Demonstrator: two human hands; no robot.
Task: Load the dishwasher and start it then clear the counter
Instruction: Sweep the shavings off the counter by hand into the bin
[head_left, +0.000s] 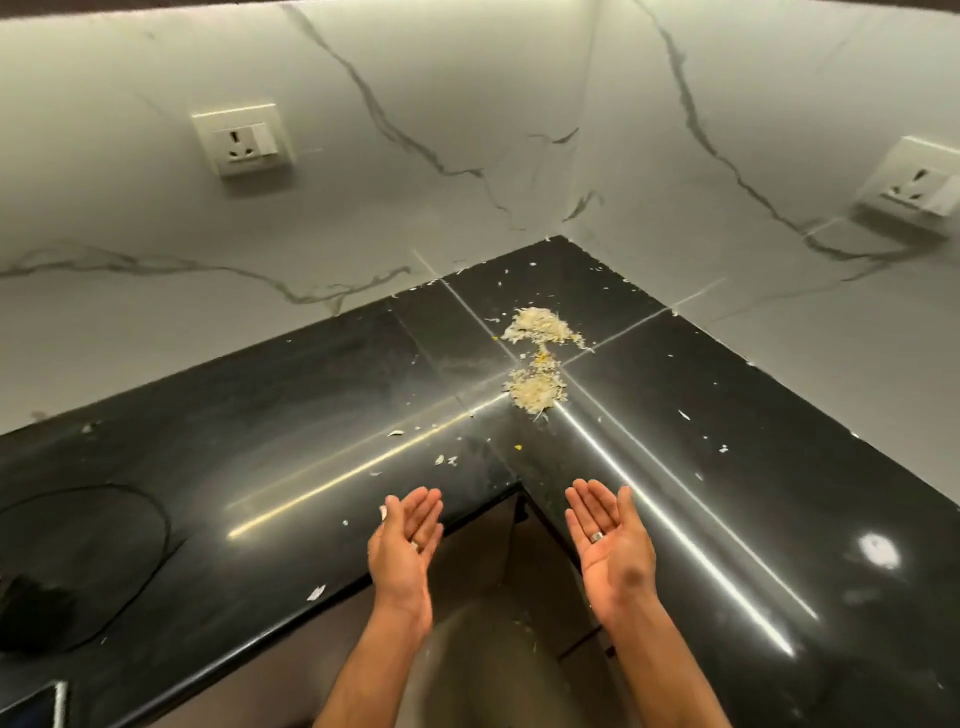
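A black L-shaped counter fills the corner under marble walls. Two small heaps of pale food scraps lie near the inner corner, one behind the other, with loose flakes scattered around them. My left hand and my right hand are held out over the counter's front edge, palms turned up and inward, fingers straight, holding nothing. Both stay short of the heaps. A ring shows on each hand.
Two wall sockets sit on the marble, one at the left and one at the right. A thin dark cable loop lies on the counter at the left. A lower cabinet front stands below the corner.
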